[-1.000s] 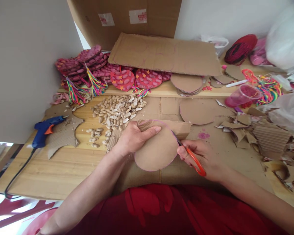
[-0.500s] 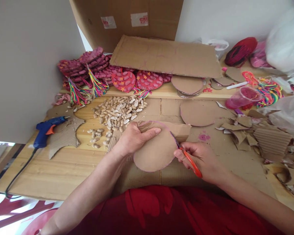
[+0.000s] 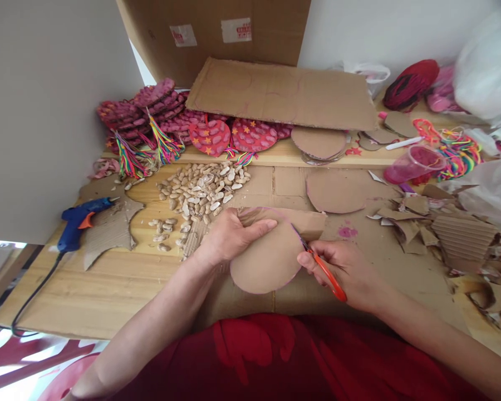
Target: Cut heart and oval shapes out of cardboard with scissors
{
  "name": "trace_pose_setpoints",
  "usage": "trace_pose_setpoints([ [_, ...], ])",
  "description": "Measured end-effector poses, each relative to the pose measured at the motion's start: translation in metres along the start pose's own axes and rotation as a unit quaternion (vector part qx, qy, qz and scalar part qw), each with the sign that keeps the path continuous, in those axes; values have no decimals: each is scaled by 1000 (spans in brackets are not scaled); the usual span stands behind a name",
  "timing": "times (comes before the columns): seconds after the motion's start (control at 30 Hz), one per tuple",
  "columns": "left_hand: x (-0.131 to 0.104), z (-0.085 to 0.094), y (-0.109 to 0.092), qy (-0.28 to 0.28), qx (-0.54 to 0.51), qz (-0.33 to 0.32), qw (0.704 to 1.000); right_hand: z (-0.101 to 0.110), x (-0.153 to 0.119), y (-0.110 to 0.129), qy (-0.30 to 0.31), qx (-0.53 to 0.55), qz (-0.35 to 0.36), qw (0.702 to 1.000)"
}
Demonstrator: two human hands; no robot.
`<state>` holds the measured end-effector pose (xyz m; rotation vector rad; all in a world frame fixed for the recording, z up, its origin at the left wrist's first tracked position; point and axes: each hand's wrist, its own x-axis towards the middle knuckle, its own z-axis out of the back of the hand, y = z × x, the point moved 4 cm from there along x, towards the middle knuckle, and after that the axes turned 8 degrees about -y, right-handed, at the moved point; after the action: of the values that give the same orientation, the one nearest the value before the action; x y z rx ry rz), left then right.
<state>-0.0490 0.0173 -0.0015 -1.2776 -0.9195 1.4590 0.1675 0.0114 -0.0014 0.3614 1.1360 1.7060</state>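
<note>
My left hand (image 3: 234, 236) grips a piece of cardboard (image 3: 267, 259) at its left side, thumb on top. The lower edge of this piece is rounded, and a purple line runs along its curve. My right hand (image 3: 342, 270) is closed around orange-handled scissors (image 3: 329, 278). Their blades sit at the cardboard's right side, on the purple line. An uncut flap of cardboard (image 3: 311, 223) sticks out beyond the line at the upper right. My left fingers under the cardboard are hidden.
Peanut shells (image 3: 209, 186) lie beyond my left hand. A blue glue gun (image 3: 75, 223) rests at the left. Cardboard scraps (image 3: 463, 234) pile up at the right, near a pink plastic cup (image 3: 415, 164). Decorated red discs (image 3: 211, 137) and a cardboard sheet (image 3: 281, 94) are at the back.
The cardboard and both hands have shifted very slightly to the right. The scissors stay at the same edge, and both grips are unchanged.
</note>
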Motion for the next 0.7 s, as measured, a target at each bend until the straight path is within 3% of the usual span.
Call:
trace_pose_setpoints([
  [0.43, -1, 3, -4, 11, -26, -16, 999, -4, 5, -4, -31, -24, 4, 999],
  [0.7, -1, 6, -7, 5, -6, -24, 1000, -7, 6, -4, 26, 104, -58, 993],
])
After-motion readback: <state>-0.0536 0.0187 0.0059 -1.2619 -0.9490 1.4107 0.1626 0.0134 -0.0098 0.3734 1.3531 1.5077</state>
